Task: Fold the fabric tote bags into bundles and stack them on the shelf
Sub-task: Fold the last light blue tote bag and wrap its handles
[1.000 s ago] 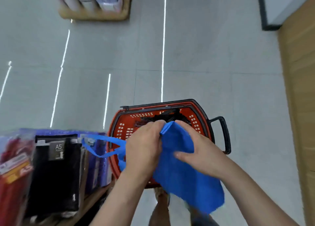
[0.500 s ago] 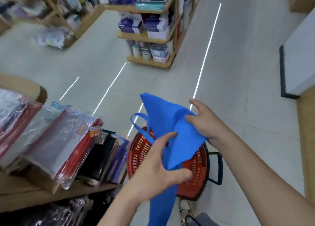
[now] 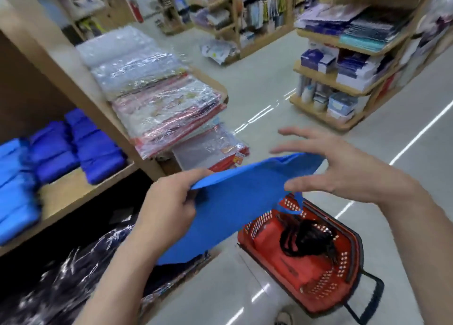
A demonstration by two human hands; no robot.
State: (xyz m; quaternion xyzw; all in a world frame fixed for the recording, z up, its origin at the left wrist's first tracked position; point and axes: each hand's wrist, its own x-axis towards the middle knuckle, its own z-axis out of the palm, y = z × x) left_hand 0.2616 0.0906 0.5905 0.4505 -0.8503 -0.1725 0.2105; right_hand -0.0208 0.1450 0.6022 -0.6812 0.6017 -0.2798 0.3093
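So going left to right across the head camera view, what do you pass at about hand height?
Folded blue bundles on the shelf → left hand → blue tote bag → right hand.

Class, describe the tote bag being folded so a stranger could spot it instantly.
Find the red basket on the floor. Above it, the left hand grips a blue tote bag. Unlike the folded blue bundles on the shelf, it hangs loose.

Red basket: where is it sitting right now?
In the head view the red basket sits on the floor at lower right, below the right hand and partly behind the blue tote bag.
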